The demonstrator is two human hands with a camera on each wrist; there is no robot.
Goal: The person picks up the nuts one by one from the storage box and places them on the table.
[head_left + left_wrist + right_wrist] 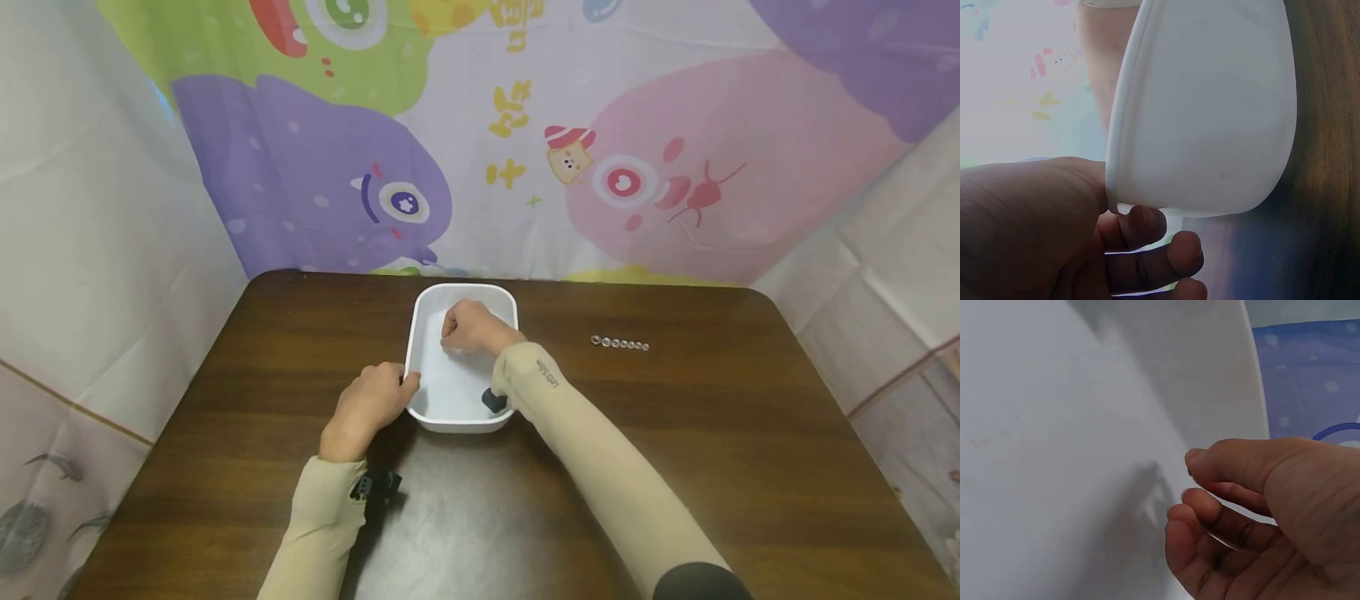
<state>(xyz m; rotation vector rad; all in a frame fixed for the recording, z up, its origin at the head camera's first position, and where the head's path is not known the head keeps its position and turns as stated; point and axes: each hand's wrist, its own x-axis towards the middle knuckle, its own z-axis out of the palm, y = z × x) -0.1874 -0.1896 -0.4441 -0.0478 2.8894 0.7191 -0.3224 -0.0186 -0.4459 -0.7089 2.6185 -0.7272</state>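
Observation:
A white basin [448,392] with rounded corners stands on the wooden table. At its near left corner my left hand [369,402] grips the rim; the left wrist view shows the thumb and the curled fingers [1147,225] on either side of the wall. Inside the basin is my right hand [472,327], low over the floor with its fingers bent. In the right wrist view the thumb [1216,464] meets or nearly meets the index finger. Whether anything small sits between them cannot be made out.
To the right of the basin, several small clear round pieces [619,343] lie in a row on the dark wooden table [675,433]. A cartoon-printed cloth [517,225] hangs behind the table's far edge. Pale cloth walls [97,217] flank both sides.

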